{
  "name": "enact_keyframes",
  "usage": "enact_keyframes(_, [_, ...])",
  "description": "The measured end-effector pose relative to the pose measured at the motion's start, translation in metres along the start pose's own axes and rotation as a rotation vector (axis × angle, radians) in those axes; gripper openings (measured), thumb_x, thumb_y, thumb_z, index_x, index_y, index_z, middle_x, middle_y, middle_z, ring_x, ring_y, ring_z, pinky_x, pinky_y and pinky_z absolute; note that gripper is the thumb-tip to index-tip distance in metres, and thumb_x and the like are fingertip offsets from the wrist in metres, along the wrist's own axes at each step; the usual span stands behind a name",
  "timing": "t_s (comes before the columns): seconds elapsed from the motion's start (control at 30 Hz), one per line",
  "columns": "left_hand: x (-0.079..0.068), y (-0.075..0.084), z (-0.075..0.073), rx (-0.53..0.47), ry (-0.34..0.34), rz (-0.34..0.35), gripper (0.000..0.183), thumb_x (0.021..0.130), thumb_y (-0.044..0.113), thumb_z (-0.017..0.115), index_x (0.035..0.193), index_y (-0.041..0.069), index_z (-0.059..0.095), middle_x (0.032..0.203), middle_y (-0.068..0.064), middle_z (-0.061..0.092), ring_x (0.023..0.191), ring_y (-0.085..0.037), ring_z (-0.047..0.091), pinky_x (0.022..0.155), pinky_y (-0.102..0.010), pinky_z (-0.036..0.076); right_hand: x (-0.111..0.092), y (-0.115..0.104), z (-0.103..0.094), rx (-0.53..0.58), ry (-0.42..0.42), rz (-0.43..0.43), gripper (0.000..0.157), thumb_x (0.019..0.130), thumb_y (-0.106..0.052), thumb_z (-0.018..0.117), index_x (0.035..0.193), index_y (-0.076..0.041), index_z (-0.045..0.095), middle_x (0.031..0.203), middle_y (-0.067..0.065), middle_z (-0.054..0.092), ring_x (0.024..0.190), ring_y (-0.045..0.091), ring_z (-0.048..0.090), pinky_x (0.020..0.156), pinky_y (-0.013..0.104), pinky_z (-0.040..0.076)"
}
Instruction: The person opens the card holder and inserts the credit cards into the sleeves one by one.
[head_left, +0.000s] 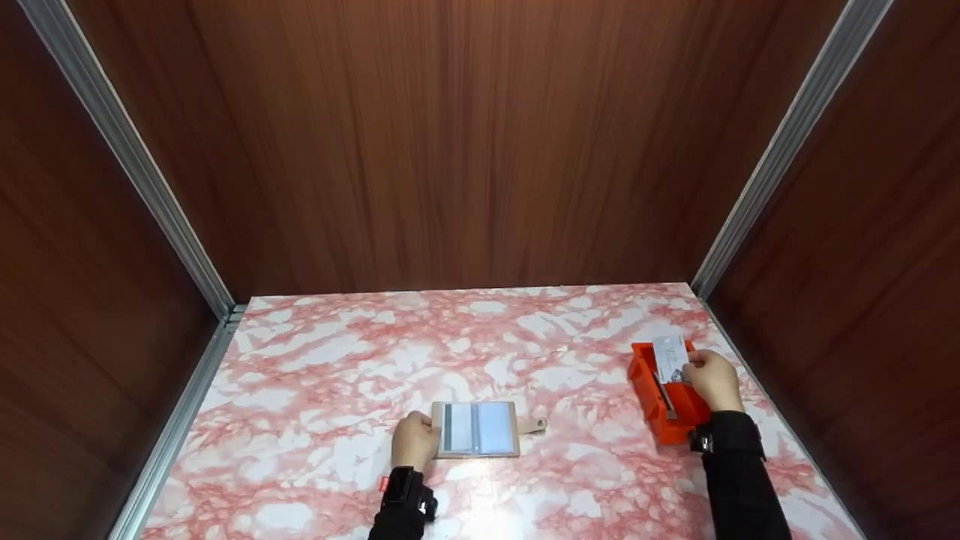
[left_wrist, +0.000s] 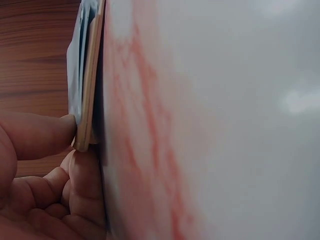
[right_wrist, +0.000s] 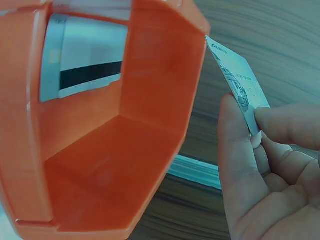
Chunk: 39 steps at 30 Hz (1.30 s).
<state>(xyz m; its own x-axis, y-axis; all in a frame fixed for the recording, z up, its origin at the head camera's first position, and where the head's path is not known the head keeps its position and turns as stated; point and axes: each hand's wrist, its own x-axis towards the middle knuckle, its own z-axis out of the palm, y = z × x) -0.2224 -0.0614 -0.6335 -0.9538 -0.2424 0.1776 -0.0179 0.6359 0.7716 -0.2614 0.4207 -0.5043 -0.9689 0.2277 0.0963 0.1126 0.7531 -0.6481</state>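
Note:
An opened card holder (head_left: 493,429) with clear plastic sleeves and a tan cover lies on the table, its snap strap (head_left: 533,425) pointing right. My left hand (head_left: 414,441) pinches its left edge; in the left wrist view the thumb (left_wrist: 45,134) presses on the cover's edge (left_wrist: 89,95). Over an orange bin (head_left: 666,427) at the right, my right hand (head_left: 714,381) holds a pale printed card (head_left: 670,358) between thumb and fingers. The right wrist view shows this card (right_wrist: 237,80) apart from the bin, where other cards (right_wrist: 90,57) with a dark stripe lean against a wall.
The table (head_left: 337,360) has a red and white marbled top. Brown wood-grain panels (head_left: 465,150) enclose it at the back and sides, with metal rails (head_left: 787,150) at the corners. A small red tag (head_left: 384,484) shows beside the left wrist.

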Motion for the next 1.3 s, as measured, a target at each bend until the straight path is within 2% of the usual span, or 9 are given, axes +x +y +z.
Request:
enact_keyframes(0.13, [0.0,0.0,-0.001,0.0,0.0,0.005,0.009,0.076,0.003,0.071,0.081,-0.001,0.065,0.071,-0.009,0.065,0.07,-0.031,0.063,0.068,-0.045,0.051,-0.001,-0.009,0.004,0.015,0.007,-0.019,0.034,0.09,-0.007,0.053,0.114,0.016,0.059,0.102,0.03,0.061,0.092,0.042,0.057,0.08,0.046,0.044])
enact_keyframes(0.47, [0.001,-0.001,0.001,-0.008,-0.02,-0.008,0.01,0.077,0.004,0.071,0.082,-0.001,0.064,0.073,-0.01,0.065,0.071,-0.031,0.063,0.069,-0.046,0.051,-0.009,-0.034,0.024,0.096,0.007,-0.03,0.033,0.09,-0.005,0.054,0.115,0.015,0.06,0.101,0.027,0.063,0.092,0.037,0.06,0.077,0.037,0.046])
enact_keyframes(0.7, [0.001,-0.001,0.001,-0.013,-0.011,-0.014,0.008,0.077,0.004,0.07,0.081,0.0,0.064,0.071,-0.009,0.065,0.07,-0.031,0.063,0.068,-0.046,0.051,-0.012,-0.045,0.037,0.138,0.02,-0.042,0.03,0.09,-0.005,0.056,0.113,0.014,0.061,0.098,0.024,0.065,0.087,0.032,0.06,0.07,0.03,0.046])
enact_keyframes(0.87, [0.0,-0.001,0.0,-0.014,-0.017,-0.008,0.009,0.076,0.002,0.07,0.082,-0.001,0.064,0.072,-0.009,0.065,0.07,-0.031,0.063,0.068,-0.045,0.051,-0.012,-0.051,0.045,0.166,0.015,-0.057,0.029,0.089,-0.003,0.057,0.112,0.015,0.062,0.097,0.025,0.066,0.086,0.031,0.061,0.07,0.028,0.047])
enact_keyframes(0.97, [-0.001,-0.001,0.0,-0.014,-0.018,-0.006,0.01,0.075,0.001,0.07,0.083,-0.001,0.064,0.073,-0.009,0.065,0.07,-0.03,0.063,0.068,-0.045,0.051,-0.012,-0.055,0.05,0.168,0.014,-0.065,0.028,0.088,-0.003,0.057,0.11,0.014,0.063,0.096,0.023,0.066,0.088,0.032,0.062,0.074,0.029,0.047])
enact_keyframes(1.17, [-0.001,-0.001,0.0,-0.007,-0.014,0.003,0.009,0.075,0.002,0.07,0.082,0.0,0.063,0.072,-0.009,0.064,0.07,-0.031,0.062,0.068,-0.045,0.051,-0.017,-0.063,0.061,0.208,-0.021,-0.061,0.031,0.089,-0.004,0.057,0.114,0.014,0.061,0.099,0.024,0.064,0.091,0.034,0.061,0.08,0.038,0.05])
enact_keyframes(1.3, [0.0,-0.002,0.0,-0.001,-0.01,0.006,0.009,0.076,0.003,0.07,0.081,0.0,0.063,0.072,-0.009,0.064,0.07,-0.031,0.063,0.068,-0.045,0.051,-0.019,-0.068,0.07,0.257,-0.05,-0.052,0.028,0.09,-0.003,0.057,0.113,0.012,0.062,0.096,0.02,0.064,0.087,0.03,0.062,0.077,0.036,0.052])
